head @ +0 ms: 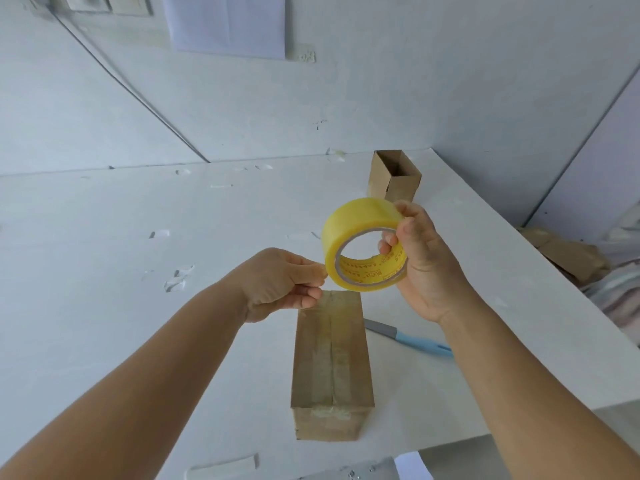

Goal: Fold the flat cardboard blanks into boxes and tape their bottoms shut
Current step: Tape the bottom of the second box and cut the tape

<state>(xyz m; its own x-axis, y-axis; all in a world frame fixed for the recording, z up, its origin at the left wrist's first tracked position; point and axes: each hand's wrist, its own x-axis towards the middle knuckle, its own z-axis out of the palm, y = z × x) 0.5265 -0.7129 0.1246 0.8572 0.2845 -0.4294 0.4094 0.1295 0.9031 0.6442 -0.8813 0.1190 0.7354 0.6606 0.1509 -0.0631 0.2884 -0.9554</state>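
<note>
A brown cardboard box [331, 362] stands on the white table [138, 254] with its taped bottom facing up; clear tape runs along its middle seam and over the near edge. Above its far end my right hand [420, 265] holds a yellow tape roll [363, 244], fingers through the core. My left hand [282, 284] is just left of the roll, thumb and fingers pinched at the roll's edge, where the tape end seems to be. A second folded box [394, 176] stands upright and open-topped at the table's far side.
A knife with a light blue handle [412, 339] lies on the table right of the taped box. Flat cardboard [568, 254] lies off the table's right edge. Tape scraps dot the tabletop. A white wall rises behind.
</note>
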